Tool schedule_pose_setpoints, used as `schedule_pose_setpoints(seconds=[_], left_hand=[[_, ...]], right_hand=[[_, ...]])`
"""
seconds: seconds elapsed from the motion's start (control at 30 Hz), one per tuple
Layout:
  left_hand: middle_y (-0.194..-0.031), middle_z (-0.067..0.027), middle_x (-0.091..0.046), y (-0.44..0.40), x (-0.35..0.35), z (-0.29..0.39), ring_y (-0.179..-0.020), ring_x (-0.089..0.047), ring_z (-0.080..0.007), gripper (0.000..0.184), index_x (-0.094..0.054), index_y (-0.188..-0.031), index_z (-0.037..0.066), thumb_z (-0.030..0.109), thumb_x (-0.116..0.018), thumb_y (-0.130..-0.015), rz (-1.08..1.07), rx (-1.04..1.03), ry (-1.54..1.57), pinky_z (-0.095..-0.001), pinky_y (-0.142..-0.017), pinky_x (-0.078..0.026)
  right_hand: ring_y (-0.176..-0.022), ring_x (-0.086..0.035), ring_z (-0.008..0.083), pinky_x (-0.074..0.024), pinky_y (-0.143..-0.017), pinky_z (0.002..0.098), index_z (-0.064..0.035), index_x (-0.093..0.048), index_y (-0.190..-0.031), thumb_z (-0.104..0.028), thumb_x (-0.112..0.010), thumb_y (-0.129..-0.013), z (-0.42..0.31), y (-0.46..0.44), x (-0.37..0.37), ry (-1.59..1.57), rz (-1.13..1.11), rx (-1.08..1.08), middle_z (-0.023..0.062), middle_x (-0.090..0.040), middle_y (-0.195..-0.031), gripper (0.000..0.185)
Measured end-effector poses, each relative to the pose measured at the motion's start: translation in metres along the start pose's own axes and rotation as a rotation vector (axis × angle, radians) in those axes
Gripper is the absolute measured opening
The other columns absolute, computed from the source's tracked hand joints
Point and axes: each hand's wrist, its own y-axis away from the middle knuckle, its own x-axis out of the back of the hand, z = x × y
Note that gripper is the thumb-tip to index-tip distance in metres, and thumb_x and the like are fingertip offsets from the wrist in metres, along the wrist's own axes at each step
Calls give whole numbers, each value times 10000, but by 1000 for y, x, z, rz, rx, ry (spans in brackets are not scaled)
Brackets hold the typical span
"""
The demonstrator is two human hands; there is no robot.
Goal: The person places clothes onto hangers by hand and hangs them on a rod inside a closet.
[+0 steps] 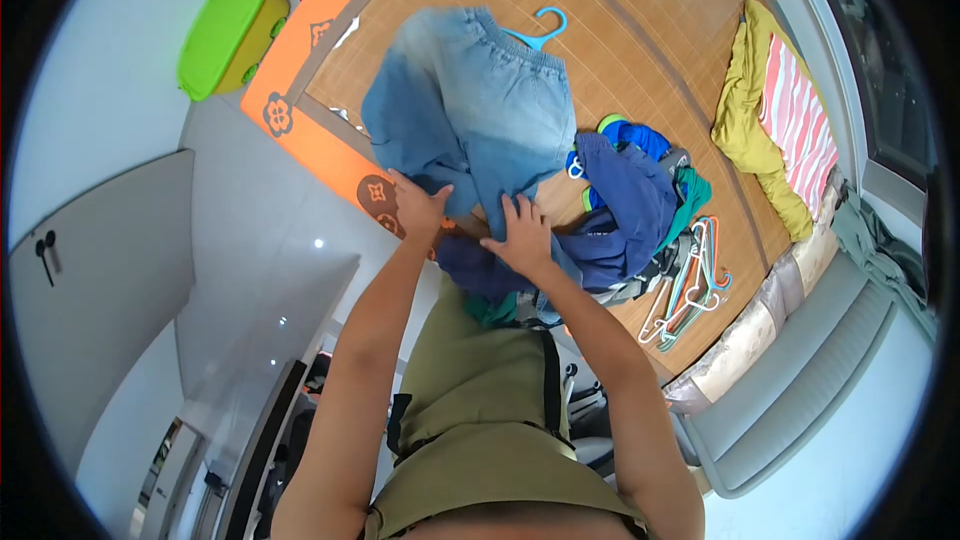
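Note:
Blue denim trousers with an elastic waist lie spread on the brown mat. The hook of a light-blue hanger sticks out at their waistband. My left hand rests at the lower left edge of the denim, fingers apart. On the lower right part of the trousers lies my right hand, its fingers spread over the cloth. Just right of it is a heap of dark blue clothes, with green and bright blue pieces in it.
Several hangers lie right of the heap. A mustard garment and a pink striped cloth are at the far right. A green-lidded box stands at upper left. A grey chair is at lower right.

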Motion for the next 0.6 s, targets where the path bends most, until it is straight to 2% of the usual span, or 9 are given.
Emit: schedule_pose_setpoints(seconds=[0.13, 0.17, 0.2, 0.27, 0.3, 0.4, 0.43, 0.53, 0.6], left_hand=[[-1302, -285, -455, 7, -10, 8, -1168, -506, -419, 996, -90, -1462, -20, 211, -742, -746, -100, 77, -64, -474, -910, -459], [-1275, -286, -478, 0, -14, -1, -1161, -514, -412, 960, -96, -1461, -21, 184, -715, -757, -170, 117, -37, -474, -911, -459], [-1248, -287, -502, -4, -16, -10, -1155, -521, -405, 924, -102, -1460, -21, 156, -688, -768, -239, 156, -10, -473, -911, -459], [-1209, -284, -530, -10, -11, -20, -1155, -523, -399, 870, -119, -1452, -26, 106, -639, -767, -237, 84, 50, -472, -921, -454], [-1189, -283, -544, -11, -5, -25, -1155, -523, -397, 844, -127, -1448, -29, 82, -614, -767, -236, 50, 77, -471, -926, -451], [-1241, -303, -505, -24, -3, -55, -1158, -518, -408, 829, -194, -1408, -46, 136, -685, -765, -214, -65, 59, -456, -943, -441], [-1250, -309, -494, -19, 1, -50, -1157, -517, -409, 821, -220, -1380, -57, 167, -710, -760, -206, -15, 132, -448, -949, -439], [-1265, -320, -468, -12, -15, -51, -1157, -514, -407, 817, -286, -1297, -89, 254, -777, -741, -184, 109, 394, -426, -966, -432], [-1262, -320, -458, -23, -63, -83, -1160, -511, -399, 827, -317, -1244, -104, 308, -810, -722, -169, 153, 618, -412, -978, -427]], right_hand=[[-1094, -541, 339, -498, -847, 462, -119, -353, -1402, -222, -730, -749, 11, 17, -36, 338, -154, -159, 166, -347, -1392, 761], [-1034, -595, 329, -536, -771, 446, -102, -365, -1393, -154, -706, -746, 21, 13, -43, 297, -135, -152, 201, -470, -1274, 733], [-1014, -607, 332, -538, -767, 440, -97, -375, -1385, -131, -696, -743, 27, 8, -41, 205, -157, -166, 204, -508, -1215, 719], [-975, -629, 336, -541, -760, 428, -88, -395, -1371, -84, -676, -736, 35, -3, -29, 20, -193, -192, 209, -584, -1095, 694], [-946, -634, 296, -528, -784, 384, -60, -434, -1341, -21, -630, -750, 35, -6, -24, -125, -80, -219, 199, -624, -933, 624], [-1002, -623, 310, -503, -816, 378, -48, -426, -1340, -23, -599, -770, 43, -38, -49, -703, 91, -245, 216, -615, -997, 596], [-1015, -609, 261, -476, -848, 349, -27, -488, -1287, 2, -570, -785, 24, -48, -29, -1083, 68, -343, 190, -621, -1052, 510], [-1033, -581, 236, -456, -882, 323, -4, -517, -1250, 6, -568, -795, -18, -64, 26, -1648, 93, -413, 168, -617, -1111, 458], [-1028, -608, 298, -467, -878, 348, -31, -545, -1220, 7, -562, -794, -14, -68, 13, -1361, 178, -380, 201, -632, -1110, 428]])
